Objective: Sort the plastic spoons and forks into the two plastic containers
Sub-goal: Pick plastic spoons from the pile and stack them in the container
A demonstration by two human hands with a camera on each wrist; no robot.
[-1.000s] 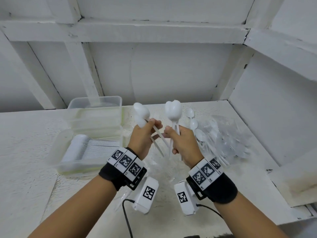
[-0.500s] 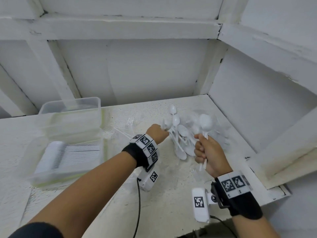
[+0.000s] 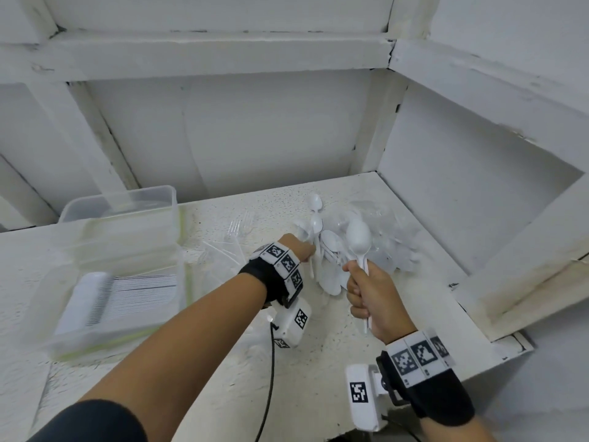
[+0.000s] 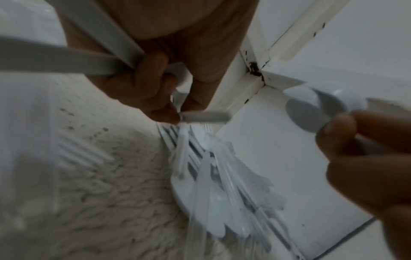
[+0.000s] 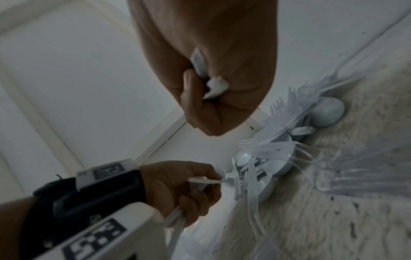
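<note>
The right hand [image 3: 371, 301] grips white spoons [image 3: 358, 239]; the left hand [image 3: 298, 250] pinches a handle, probably a spoon's, at the pile [image 3: 331, 263]. It should lift slowly, avoiding tangling.

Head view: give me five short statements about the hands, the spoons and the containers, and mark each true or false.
1. The right hand grips white spoons with their bowls pointing up. True.
2. The left hand rests in the near container. False: it reaches into the cutlery pile at the right.
3. The near container holds a neat stacked row of white cutlery. True.
4. The clear forks lie inside the far container. False: they lie on the table beside it.
5. Both containers sit right of the pile. False: the near one and the far container sit to its left.
</note>
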